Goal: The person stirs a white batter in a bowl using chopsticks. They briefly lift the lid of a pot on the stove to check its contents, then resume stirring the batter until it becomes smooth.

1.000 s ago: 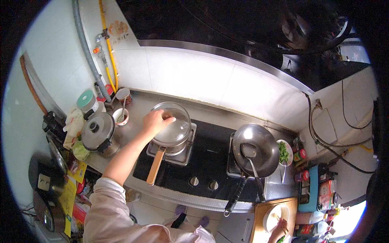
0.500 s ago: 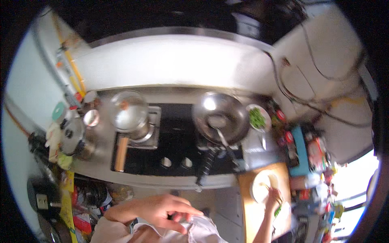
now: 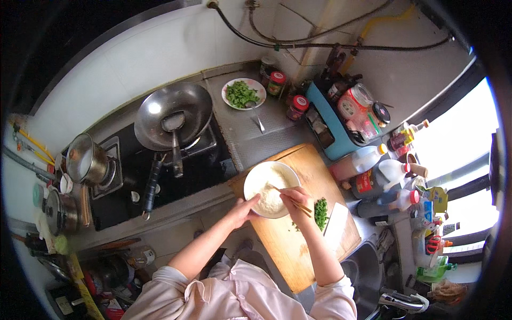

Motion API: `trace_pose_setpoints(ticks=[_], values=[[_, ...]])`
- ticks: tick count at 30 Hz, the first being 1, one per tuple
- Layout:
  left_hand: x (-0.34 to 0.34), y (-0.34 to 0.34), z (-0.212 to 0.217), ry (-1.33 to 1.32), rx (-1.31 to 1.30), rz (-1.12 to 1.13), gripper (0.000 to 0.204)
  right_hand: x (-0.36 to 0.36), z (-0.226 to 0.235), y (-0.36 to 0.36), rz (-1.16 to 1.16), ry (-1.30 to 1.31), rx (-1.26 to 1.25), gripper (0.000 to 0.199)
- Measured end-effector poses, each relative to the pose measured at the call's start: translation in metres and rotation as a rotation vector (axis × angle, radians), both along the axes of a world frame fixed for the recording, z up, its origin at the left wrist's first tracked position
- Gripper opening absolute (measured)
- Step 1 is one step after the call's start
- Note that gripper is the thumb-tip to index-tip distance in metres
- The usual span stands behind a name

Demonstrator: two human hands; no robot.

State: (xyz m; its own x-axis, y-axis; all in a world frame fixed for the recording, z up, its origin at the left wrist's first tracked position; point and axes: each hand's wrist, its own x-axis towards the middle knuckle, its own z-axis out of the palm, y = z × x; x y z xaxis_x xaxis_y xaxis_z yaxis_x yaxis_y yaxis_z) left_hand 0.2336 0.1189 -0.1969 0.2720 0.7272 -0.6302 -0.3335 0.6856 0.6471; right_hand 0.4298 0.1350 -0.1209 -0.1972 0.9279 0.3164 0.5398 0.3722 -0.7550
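A white bowl stands on the wooden cutting board, holding a pale, lumpy mass that may be rice or flour. My left hand grips the bowl's near left rim. In my right hand is a pair of chopsticks, their tips down in the pale mass. Right beside that hand lies a heap of finely chopped greens. Next to the greens is a flat whitish blade-like piece; my right forearm partly covers this area.
A wok with a metal ladle sits on the black stove, its handle jutting toward me. Left of it is a pot. Beyond the board are a plate of greens, jars and a blue rack. Bottles line the right; a sink is near.
My view has swung right, toward the cutting board. My left hand has come from in front of my body to the bowl's rim. My right hand stays at the bowl with the chopsticks.
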Motion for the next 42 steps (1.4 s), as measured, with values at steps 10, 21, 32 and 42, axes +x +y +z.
trace_pose_setpoints(ticks=[10,21,32,42], values=[[-0.005,-0.006,0.019,-0.135,0.027,0.125,0.048,0.032,0.033,0.026,0.027,-0.038,0.125,0.013],[0.007,-0.010,0.090,-0.530,0.069,0.181,0.055,0.027,0.137,-0.048,0.299,-0.054,0.021,0.026],[0.001,-0.028,0.126,-0.366,0.240,0.218,0.057,0.033,0.146,-0.074,0.127,-0.274,0.225,0.024],[0.015,-0.052,0.155,-0.349,0.278,0.268,0.059,0.045,0.161,-0.091,0.065,-0.350,0.371,0.024]])
